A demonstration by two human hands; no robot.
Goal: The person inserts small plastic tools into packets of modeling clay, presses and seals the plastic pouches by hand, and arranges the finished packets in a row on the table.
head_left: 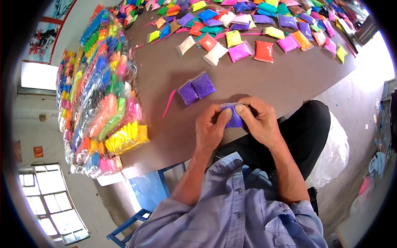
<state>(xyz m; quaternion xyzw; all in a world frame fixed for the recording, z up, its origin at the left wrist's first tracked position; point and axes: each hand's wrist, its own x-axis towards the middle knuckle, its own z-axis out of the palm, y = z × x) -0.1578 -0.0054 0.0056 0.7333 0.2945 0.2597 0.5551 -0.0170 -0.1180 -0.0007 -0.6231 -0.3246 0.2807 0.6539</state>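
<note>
Between my two hands is a small purple packet (234,120) in clear plastic, held above the table's near edge. My left hand (210,128) pinches its left side, thumb pressed on the front. On the other side, my right hand (258,119) grips the packet's upper right part with thumb and fingers. Two more purple packets (197,89) lie side by side on the table, just beyond my left hand. A thin pink strip (168,103) rests to their left.
Many colourful packets (264,51) are spread across the far part of the brown table (161,136). Clear bags of bundled packets (101,103) are heaped along the left. A blue stool (151,186) stands below the table, and a white plastic bag (331,153) is at the right.
</note>
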